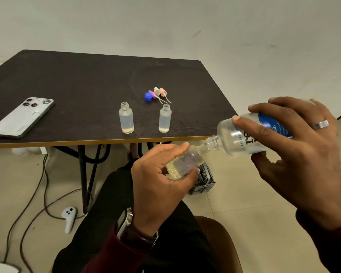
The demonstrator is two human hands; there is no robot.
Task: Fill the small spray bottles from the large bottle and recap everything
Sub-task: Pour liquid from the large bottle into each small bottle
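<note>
My right hand [303, 154] grips the large clear bottle [242, 134] with a blue label, tipped so its open neck touches the mouth of a small bottle [183, 162]. My left hand [161, 180] holds that small bottle tilted, below the table's front edge; it is mostly full of clear liquid. Two more small bottles [126, 120] [165, 118] stand uncapped and filled on the dark table [77, 85]. Behind them lie a blue cap [148, 96] and three spray tops [158, 92] in purple, white and pink.
A phone [23, 117] lies face down at the table's left. On the floor are cables [45, 186], a white controller [69, 217] and a grey basket [204, 180]. My dark-trousered legs and a brown chair edge [220, 239] fill the lower middle.
</note>
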